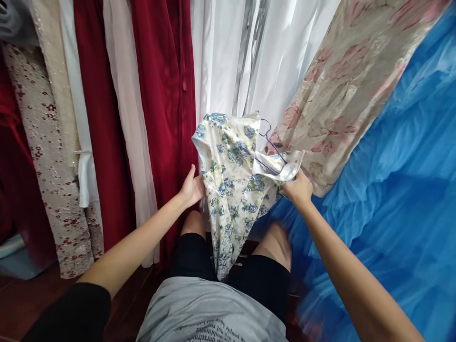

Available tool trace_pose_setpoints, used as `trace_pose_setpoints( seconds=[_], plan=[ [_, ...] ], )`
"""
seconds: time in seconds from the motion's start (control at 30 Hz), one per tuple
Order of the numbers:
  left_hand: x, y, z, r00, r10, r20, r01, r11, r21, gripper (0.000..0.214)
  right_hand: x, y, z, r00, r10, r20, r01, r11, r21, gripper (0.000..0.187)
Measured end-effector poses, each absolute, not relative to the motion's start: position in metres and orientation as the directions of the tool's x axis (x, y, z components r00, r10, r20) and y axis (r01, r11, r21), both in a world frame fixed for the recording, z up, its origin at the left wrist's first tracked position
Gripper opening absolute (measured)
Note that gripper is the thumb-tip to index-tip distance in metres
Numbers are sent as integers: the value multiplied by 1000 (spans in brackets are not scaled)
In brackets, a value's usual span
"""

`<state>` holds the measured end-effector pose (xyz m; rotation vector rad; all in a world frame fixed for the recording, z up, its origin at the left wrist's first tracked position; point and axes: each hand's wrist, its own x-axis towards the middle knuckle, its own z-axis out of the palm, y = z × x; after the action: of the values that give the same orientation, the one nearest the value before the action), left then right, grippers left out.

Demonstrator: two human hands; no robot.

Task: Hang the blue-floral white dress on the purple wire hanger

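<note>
A white dress with blue flowers (231, 185) hangs in front of me, on a purple wire hanger (270, 140). My left hand (191, 187) grips the dress at its left edge, fingers closed on the cloth. My right hand (298, 188) is closed on the collar end of the dress, where the hanger sits. The skirt of the dress falls down between my knees.
Hanging garments fill the view: dark red velvet (167, 95), white satin (221, 52), pale pink, beige and red-flowered pieces at the left. A beige floral dress (342, 90) and a mass of blue tulle (399, 190) are at the right. Below is a dark wooden floor (21, 299).
</note>
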<state>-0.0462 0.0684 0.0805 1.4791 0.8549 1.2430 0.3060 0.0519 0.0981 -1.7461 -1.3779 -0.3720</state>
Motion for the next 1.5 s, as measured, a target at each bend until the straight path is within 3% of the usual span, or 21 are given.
trace_pose_setpoints(
  seconds=[0.1, 0.17, 0.23, 0.33, 0.4, 0.5, 0.53, 0.57, 0.6, 0.67, 0.77, 0.9, 1.0, 1.13, 1.2, 1.27, 1.33, 1.4, 1.5],
  plan=[
    [-38, 68, 50, 197, 932, 304, -235, -257, 938, 85, 289, 51, 115, 255, 653, 713, 939, 10, -345, 44],
    [-31, 66, 29, 117, 925, 362, -225, -331, 916, 70, 276, 46, 124, 159, 648, 745, 960, 74, -270, 47],
    [-26, 59, 7, 21, 924, 381, -184, -371, 910, 71, 272, 39, 126, 93, 651, 753, 963, 134, -234, 50],
    [-22, 45, -23, -65, 953, 296, -187, -303, 934, 72, 280, 26, 115, -5, 666, 746, 943, 253, -219, 52],
    [-17, 35, -40, -78, 962, 261, -224, -272, 936, 71, 284, 13, 99, -4, 608, 794, 925, 304, -228, 60],
    [-6, 24, -60, -132, 957, 258, -277, -286, 917, 72, 267, -7, 62, 240, 449, 860, 862, 309, -402, 54],
    [-2, 21, -65, -161, 954, 254, -284, -292, 913, 73, 254, -11, 47, 345, 440, 829, 797, 329, -506, 41],
    [2, 19, -68, -183, 951, 251, -281, -295, 913, 74, 239, -14, 31, 396, 507, 765, 701, 371, -609, 27],
    [5, 16, -69, -195, 947, 254, -268, -301, 915, 75, 222, -15, 16, 377, 641, 668, 574, 404, -712, 23],
    [9, 9, -69, -178, 940, 292, -222, -327, 918, 73, 188, -11, -10, 155, 907, 392, 279, 340, -898, 37],
    [9, -3, -64, -138, 925, 355, -154, -374, 915, 68, 151, -1, -30, -9, 965, 263, -12, 263, -965, 43],
    [6, -13, -60, -136, 925, 355, -144, -373, 917, 68, 145, -4, -25, 35, 965, 258, -192, 260, -946, 36],
    [8, -13, -63, -132, 922, 365, -121, -380, 917, 69, 158, -17, -18, 45, 966, 256, -188, 260, -947, 34],
    [12, -17, -71, -223, 906, 360, -33, -376, 926, 68, 170, -30, -16, 119, 922, 369, -67, 378, -923, 39],
    [13, -22, -69, -385, 810, 442, 50, -459, 887, 68, 174, -35, -17, 129, 895, 427, 20, 428, -903, 40],
    [13, -29, -59, -510, 606, 611, 238, -583, 777, 72, 177, -40, -17, 119, 884, 453, 103, 442, -891, 41],
    [15, -34, -41, -408, 441, 799, 428, -681, 594, 64, 181, -46, -15, 93, 882, 462, 176, 442, -880, 41],
    [20, -35, -22, -65, 445, 893, 441, -790, 425, 42, 184, -53, -12, 41, 881, 471, 234, 450, -862, 41],
    [32, -30, -1, 363, 506, 783, 290, -859, 421, 29, 191, -59, -7, 7, 872, 489, 289, 467, -836, 40]
  ],
)
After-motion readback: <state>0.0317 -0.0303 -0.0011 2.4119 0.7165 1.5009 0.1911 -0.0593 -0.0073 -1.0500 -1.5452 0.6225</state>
